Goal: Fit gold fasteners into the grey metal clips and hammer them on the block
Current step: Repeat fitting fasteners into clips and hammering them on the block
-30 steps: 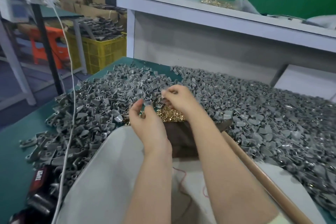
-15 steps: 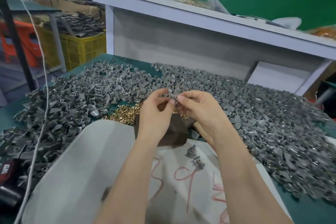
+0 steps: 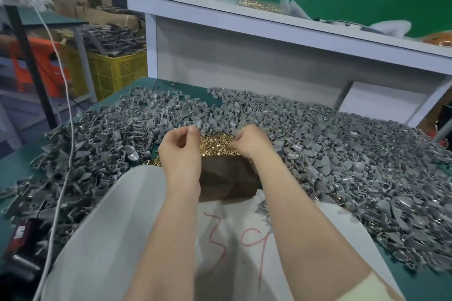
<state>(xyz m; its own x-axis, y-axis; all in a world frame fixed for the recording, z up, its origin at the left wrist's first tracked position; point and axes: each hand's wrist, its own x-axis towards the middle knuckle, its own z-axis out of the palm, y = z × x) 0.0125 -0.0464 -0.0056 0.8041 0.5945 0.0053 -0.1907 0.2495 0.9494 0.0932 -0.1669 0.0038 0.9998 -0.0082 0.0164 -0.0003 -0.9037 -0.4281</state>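
My left hand (image 3: 181,148) and right hand (image 3: 247,140) curl, fingertips down, either side of the gold fasteners (image 3: 215,145) behind the dark block (image 3: 227,178). I cannot tell whether either pinches anything. Grey clips (image 3: 342,149) heap around them on the worktop (image 3: 17,166), and a white cable (image 3: 70,110) crosses the left heap.

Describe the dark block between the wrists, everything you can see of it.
The block is dark brown, wood by its look, squat, with an uneven, faceted near face. It stands on the white sheet, which bears red marks, and its far edge lies against the heap of gold fasteners. The wrist of the left hand hides its left end, and the wrist of the right hand crosses its right top corner. Whether either touches it cannot be told.
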